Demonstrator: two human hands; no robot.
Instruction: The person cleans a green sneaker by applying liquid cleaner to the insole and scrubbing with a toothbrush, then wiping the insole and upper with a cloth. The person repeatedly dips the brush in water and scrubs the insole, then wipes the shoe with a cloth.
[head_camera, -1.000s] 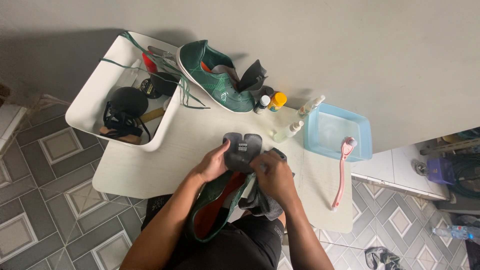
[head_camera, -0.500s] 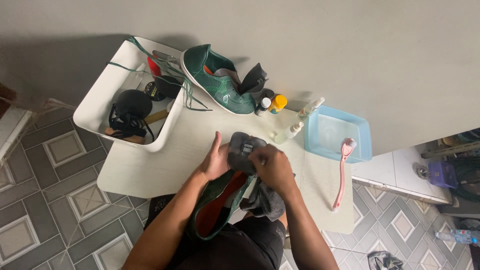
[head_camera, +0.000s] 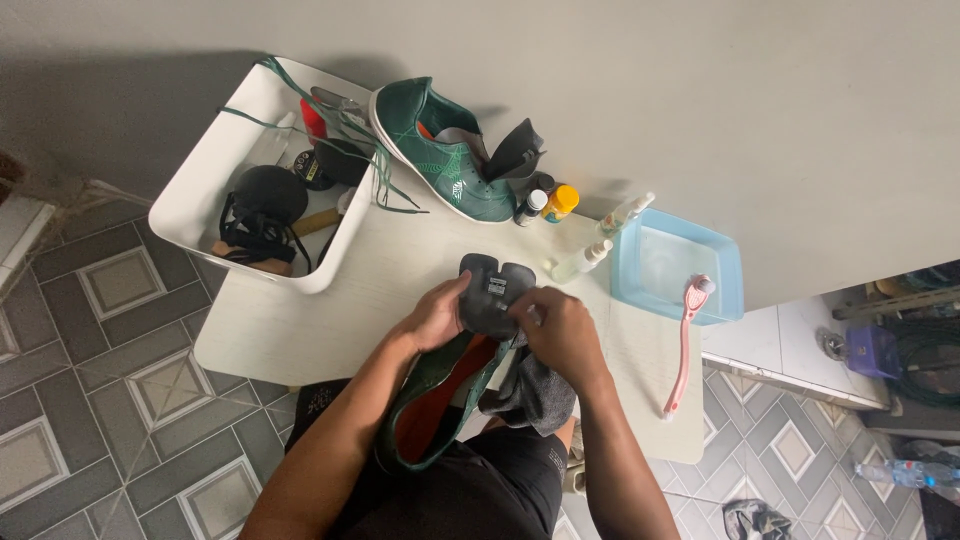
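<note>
White surface's near edge: left hand and right hand grip a green shoe's dark tongue, fingers closed, apparently mid-cleaning.

In my hands is a green shoe with red inside and dark grey tongue. The far shoe is green (leaf-like pattern). The basin is light blue, the brush pink, the tub white.

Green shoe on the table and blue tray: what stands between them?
In the head view, between green shoe and blue tray: small bottles, one orange-capped, two clear spray bottles.
</note>
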